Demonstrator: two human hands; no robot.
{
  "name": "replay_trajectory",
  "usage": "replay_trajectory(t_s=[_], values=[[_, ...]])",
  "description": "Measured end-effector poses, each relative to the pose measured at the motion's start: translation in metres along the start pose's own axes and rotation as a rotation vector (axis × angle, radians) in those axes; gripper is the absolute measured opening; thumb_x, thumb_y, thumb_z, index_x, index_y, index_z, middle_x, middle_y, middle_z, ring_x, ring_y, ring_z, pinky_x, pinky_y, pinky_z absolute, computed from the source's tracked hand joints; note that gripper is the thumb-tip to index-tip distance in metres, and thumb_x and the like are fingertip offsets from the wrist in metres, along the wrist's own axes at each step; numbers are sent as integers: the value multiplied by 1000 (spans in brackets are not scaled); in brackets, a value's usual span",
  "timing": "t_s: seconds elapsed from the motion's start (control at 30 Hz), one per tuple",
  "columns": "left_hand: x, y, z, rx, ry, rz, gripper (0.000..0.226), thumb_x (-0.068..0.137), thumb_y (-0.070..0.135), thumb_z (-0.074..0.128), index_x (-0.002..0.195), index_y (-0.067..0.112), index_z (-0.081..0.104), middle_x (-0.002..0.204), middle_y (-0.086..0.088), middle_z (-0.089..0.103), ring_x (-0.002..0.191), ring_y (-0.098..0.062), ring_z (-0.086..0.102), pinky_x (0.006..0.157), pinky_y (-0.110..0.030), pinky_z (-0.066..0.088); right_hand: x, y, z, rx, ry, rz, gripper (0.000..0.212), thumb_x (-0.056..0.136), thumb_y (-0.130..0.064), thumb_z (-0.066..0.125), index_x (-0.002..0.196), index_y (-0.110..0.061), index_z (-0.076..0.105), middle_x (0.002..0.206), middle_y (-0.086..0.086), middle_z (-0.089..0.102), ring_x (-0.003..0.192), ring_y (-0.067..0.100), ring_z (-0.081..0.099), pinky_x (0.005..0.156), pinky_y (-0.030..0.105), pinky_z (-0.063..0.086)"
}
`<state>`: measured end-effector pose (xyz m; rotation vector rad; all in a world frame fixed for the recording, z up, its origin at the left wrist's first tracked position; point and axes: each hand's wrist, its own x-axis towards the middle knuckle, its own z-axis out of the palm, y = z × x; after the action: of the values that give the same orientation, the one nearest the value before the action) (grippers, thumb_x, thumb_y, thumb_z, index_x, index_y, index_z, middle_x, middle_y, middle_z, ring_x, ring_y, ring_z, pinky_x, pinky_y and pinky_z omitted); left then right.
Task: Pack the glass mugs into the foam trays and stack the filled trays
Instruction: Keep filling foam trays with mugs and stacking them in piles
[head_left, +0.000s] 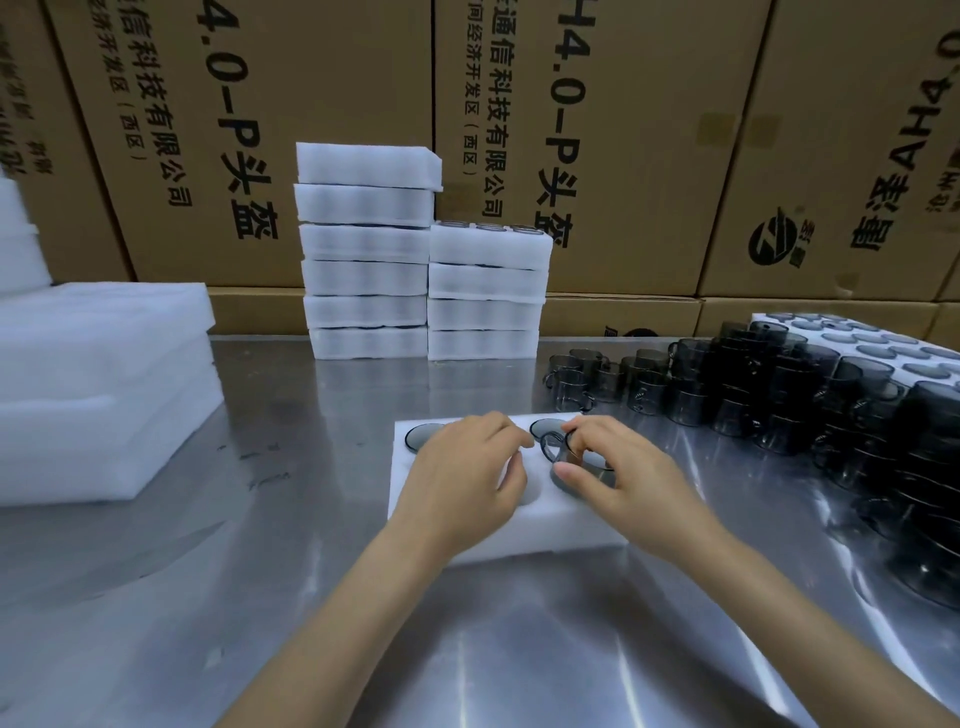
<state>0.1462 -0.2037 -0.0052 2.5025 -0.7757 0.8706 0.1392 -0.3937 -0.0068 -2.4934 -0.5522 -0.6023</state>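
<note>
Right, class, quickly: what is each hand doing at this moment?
Left hand: rests on the foam tray, fingers loosely curled, holding nothing.
Right hand: fingers grip a glass mug over a tray pocket.

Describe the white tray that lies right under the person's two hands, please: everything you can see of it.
The foam tray is a thick white block, soft-looking, with round pockets cut into its top. It lies flat on the shiny metal table, near the person. Two far pockets already show dark glass mugs. The left hand rests on the tray with its fingers curled, hiding part of it. The right hand grips a smoky glass mug over a pocket on the right.
</note>
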Motion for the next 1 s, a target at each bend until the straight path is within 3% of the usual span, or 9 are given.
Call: replay_trajectory(t_s=[0.13,0.23,0.37,0.5,0.6,0.67,0.8,0.9,1.0], values=[[-3,3,-2,-8,2,6,17,84,11,57,95,14,69,91,3,66,78,-21,61,65,-32,47,1,-2,6,-106,-27,77,23,86,-51,53,97,-33,44,99,-18,55,94,10,50,72,31,43],[-5,7,-4,-19,20,40,18,81,7,60,96,11,69,89,1,67,77,-22,63,63,-32,49,-1,-2,9,-76,-44,114,45,85,-54,54,123,-37,37,114,-23,52,110,6,46,80,32,45],[-7,15,-4,-82,80,83,34,84,16,55,116,7,66,115,-3,68,104,-20,64,87,-31,52,-7,2,-2,28,12,62,69,79,-67,37,143,-43,25,137,-33,31,131,-11,23,103,17,28],[-11,23,4,-20,-101,137,56,89,35,35,138,10,48,143,0,47,135,-16,41,113,-34,20,-17,9,-9,-31,-59,1,57,94,-44,46,145,-41,22,146,-37,12,136,-18,6,106,1,8],[-12,20,13,17,-261,84,62,90,43,21,145,20,38,150,9,36,142,-9,24,111,-21,-14,-18,8,-3,-151,-281,18,59,94,-51,37,148,-41,16,143,-37,0,135,-17,0,114,17,15],[-11,17,17,44,-275,59,62,88,42,20,144,24,39,150,12,36,140,-5,26,105,-15,-20,-17,7,-1,-210,-352,55,61,92,-55,31,148,-42,11,143,-37,-3,135,-15,-2,113,21,16],[-13,21,19,73,-266,52,66,86,46,16,145,24,37,152,12,33,137,-3,29,105,-16,-20,-18,8,0,-272,-369,41,66,92,-56,29,150,-35,7,156,-23,0,143,-3,0,117,25,10],[-13,25,18,31,-280,-3,66,86,46,16,144,25,39,150,13,35,137,-1,30,109,-17,-12,-19,7,1,-292,-384,37,68,92,-57,30,151,-33,5,154,-24,-3,143,-3,-3,118,26,6],[-5,26,15,-113,-271,-107,53,94,45,20,138,32,46,144,16,44,136,3,30,112,-20,-1,-15,9,-4,17,-438,128,67,93,-51,42,151,-32,15,151,-28,3,139,-9,-3,116,20,6]])
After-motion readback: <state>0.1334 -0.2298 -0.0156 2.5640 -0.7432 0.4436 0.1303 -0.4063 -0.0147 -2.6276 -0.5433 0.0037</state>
